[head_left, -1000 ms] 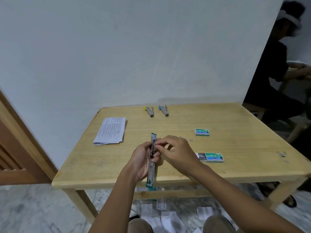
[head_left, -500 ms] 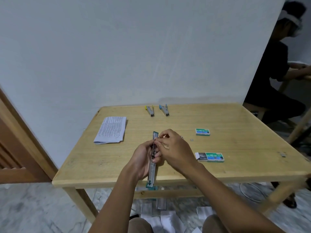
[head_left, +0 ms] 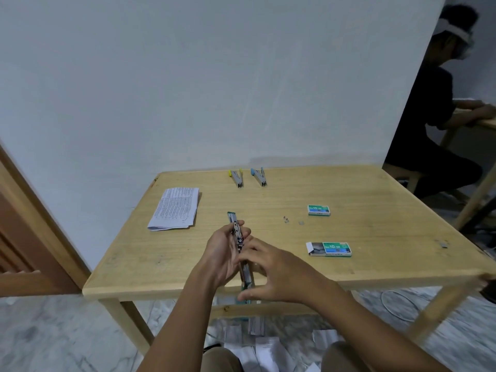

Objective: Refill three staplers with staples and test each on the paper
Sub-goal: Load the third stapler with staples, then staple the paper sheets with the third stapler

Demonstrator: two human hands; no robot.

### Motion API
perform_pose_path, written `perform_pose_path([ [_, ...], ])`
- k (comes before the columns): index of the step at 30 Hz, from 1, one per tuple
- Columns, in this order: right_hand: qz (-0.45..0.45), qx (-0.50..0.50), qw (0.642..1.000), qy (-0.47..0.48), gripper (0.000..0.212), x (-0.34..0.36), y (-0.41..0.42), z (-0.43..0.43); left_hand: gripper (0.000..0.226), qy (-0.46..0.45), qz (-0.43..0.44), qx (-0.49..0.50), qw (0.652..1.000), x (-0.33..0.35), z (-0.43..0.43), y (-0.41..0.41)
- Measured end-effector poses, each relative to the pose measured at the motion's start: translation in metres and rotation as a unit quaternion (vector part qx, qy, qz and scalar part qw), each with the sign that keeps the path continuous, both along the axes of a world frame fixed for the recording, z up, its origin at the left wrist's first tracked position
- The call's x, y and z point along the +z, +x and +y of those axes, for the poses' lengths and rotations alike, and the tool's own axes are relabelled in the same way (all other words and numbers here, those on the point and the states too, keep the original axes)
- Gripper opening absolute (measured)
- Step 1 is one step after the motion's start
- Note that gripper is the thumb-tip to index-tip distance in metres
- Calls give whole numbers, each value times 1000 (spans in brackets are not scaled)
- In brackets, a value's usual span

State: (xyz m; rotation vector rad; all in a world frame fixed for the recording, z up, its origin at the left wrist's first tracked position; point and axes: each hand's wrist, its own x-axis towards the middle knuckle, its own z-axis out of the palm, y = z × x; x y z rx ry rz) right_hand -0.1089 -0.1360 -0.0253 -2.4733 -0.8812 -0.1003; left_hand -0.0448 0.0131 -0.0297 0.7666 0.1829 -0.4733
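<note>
Wooden and pale, the worktop (head_left: 362, 237) carried everything for the job. The left hand (head_left: 222, 253) held the green stapler (head_left: 236, 232) above the near middle of the worktop, its fingers curled round the upper half of the body. The stapler was swung open to its full length, with its far end pointing toward the wall and its near end hanging past the front edge. The right hand (head_left: 279, 272) hovered just beside the lower half with its fingers spread and relaxed, grasping nothing. Motion blur made it hard to say whether its forefinger touched the metal rail.

Near the back edge lay the yellow stapler (head_left: 236, 179) and the blue stapler (head_left: 259, 178), side by side and a little apart, both resting on the worktop. To the left sat the paper (head_left: 175, 208), a small printed stack well clear of the hands. On the right lay a closed staple box (head_left: 318, 210), and nearer the front an open staple box (head_left: 329, 249) with its tray slid partly out to the left. A few loose staples (head_left: 285, 219) lay between the closed box and the hands.

Beyond the worktop's right side another person (head_left: 429, 116) in dark clothing sat at a separate table. Paper scraps (head_left: 257, 345) littered the floor beneath.
</note>
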Motion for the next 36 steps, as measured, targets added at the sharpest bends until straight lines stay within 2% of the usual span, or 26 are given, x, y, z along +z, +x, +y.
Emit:
perform_pose_path([
  [4, -30, 37, 998, 39, 39, -4, 2, -5, 8, -40, -2, 35, 999, 2, -1, -3],
  [6, -55, 21, 993, 103, 30, -2, 2, -11, 8, -55, 3, 44, 998, -1, 0, -1],
  [8, -54, -20, 982, 180, 30, 7, 4, -15, 14, -55, -1, 26, 998, -2, 2, 1],
  [11, -39, -94, 954, 283, 24, 23, 14, -18, 30, 20, -58, -46, 997, -1, 2, -5],
  [13, 1, -143, 935, 325, 16, 34, 20, -15, 30, 67, -105, -98, 987, 3, 1, -11],
  [14, 31, -164, 929, 331, 19, 37, 24, -12, 29, 81, -122, -118, 982, 5, 1, -12],
  [17, 176, -188, 901, 348, 56, 39, 31, -7, 30, 83, -146, -145, 975, 8, 2, -14],
  [19, 256, -170, 874, 377, 56, 37, 35, -3, 35, 74, -149, -146, 975, 8, 2, -14],
  [21, 246, -168, 869, 395, 54, 34, 39, 2, 39, 62, -149, -141, 977, 9, 2, -14],
  [25, 182, -218, 857, 429, 62, 28, 44, 10, 44, 27, -118, -135, 983, 9, 2, -13],
  [29, 187, -252, 834, 454, 65, 24, 45, 18, 47, 13, -106, -128, 986, 7, 2, -11],
  [31, 180, -257, 833, 455, 75, 25, 44, 21, 49, 10, -98, -119, 988, 7, 2, -11],
  [34, 155, -266, 842, 443, 92, 28, 44, 22, 52, 80, -96, -35, 992, 7, -2, -14],
  [35, 142, -270, 843, 444, 95, 30, 45, 21, 48, 138, -112, 22, 984, 7, -1, -12],
  [36, 135, -275, 842, 445, 97, 32, 47, 18, 39, 233, -140, 88, 958, 7, 3, -11],
])
